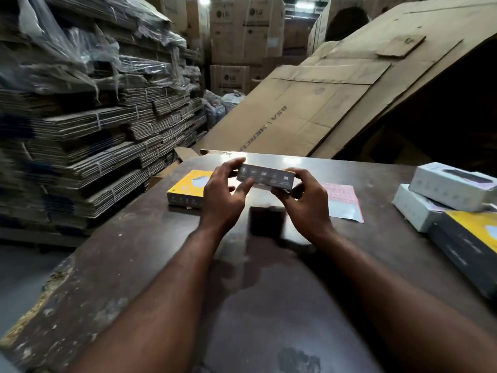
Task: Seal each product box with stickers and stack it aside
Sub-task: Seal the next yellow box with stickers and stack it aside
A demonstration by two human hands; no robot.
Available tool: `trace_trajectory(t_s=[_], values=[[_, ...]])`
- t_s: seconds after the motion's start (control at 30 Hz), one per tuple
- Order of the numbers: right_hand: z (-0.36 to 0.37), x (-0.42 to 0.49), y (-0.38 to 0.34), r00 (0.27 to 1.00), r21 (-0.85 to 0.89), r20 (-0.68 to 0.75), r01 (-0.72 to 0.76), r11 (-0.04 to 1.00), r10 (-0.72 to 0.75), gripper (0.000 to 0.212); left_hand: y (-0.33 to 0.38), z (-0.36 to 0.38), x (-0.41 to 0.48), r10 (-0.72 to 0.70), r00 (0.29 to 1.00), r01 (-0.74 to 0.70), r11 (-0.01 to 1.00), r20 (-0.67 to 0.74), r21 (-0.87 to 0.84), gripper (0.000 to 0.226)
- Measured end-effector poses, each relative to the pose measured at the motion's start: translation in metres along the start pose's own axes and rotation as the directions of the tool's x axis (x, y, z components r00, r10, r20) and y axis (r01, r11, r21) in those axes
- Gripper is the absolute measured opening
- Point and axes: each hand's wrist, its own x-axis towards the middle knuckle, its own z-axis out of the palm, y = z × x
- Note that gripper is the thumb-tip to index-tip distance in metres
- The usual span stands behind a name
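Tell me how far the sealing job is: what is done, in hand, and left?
Done, apparently: several boxes are piled at the table's right edge; their seals are not visible. In hand: the left hand and right hand hold one grey-sided box above the table, near the sticker sheet. Left: at least the yellow box lying flat on the left.

Slim grey product box [265,176] held aloft, icon-printed side facing up.

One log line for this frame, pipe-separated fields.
left hand: grips product box | right hand: grips it too | product box: above table | sticker sheet: on table, untouched | yellow box: lying left
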Motion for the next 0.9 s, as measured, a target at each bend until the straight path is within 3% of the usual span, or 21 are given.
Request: trace_trajectory(t_s=[0.17, 0.4, 0.6, 0.73, 0.9], values=[[-0.028, -0.007, -0.005, 0.998, 0.050, -0.068, -0.011, 0.999, 0.015, 0.037, 0.022, 0.012, -0.007, 0.045, 0.993, -0.038, 0.997, 0.108, -0.070, 0.046], [-0.017, -0.012, -0.020, 0.997, 0.168, -0.077, -0.007, 0.986, 0.020, 0.040, 0.037, 0.012, -0.009, 0.017, 1.000, -0.017, 0.974, -0.001, -0.224, 0.037], [-0.024, -0.002, -0.029, 0.983, 0.012, -0.146, 0.118, 0.993, -0.115, 0.045, 0.033, 0.014, -0.007, 0.019, 1.000, -0.021, 0.983, -0.012, -0.185, 0.025], [-0.032, 0.010, -0.043, 0.986, -0.024, -0.054, 0.156, 0.987, -0.157, 0.024, 0.038, 0.015, -0.009, 0.036, 0.999, -0.039, 0.981, -0.023, -0.187, 0.024], [-0.040, 0.020, -0.049, 0.998, 0.122, 0.056, 0.019, 0.992, -0.026, 0.010, 0.047, 0.021, -0.014, 0.042, 0.999, -0.045, 0.979, -0.019, -0.197, 0.020]])
